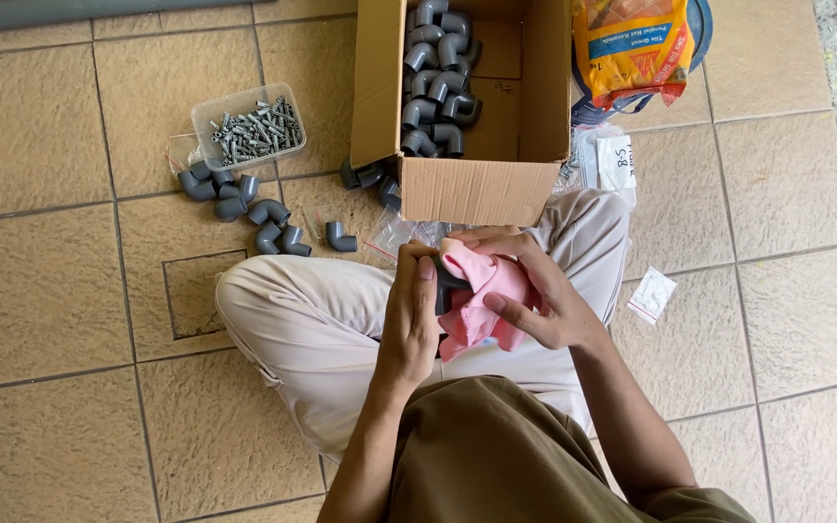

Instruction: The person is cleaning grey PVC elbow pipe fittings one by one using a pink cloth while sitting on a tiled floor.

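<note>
I sit cross-legged on a tiled floor. My left hand (412, 315) grips a dark grey pipe elbow (445, 287), mostly hidden by the fingers and cloth. My right hand (533, 291) holds a pink cloth (481, 300) wrapped against the elbow, fingers curled around it. Both hands meet above my lap, just in front of a cardboard box (467, 189).
The open cardboard box holds several grey pipe elbows (438, 77). More elbows (244, 208) lie on the floor to the left, beside a clear plastic tub of screws (249, 126). An orange bag (632, 48) and small plastic packets (651, 295) lie to the right.
</note>
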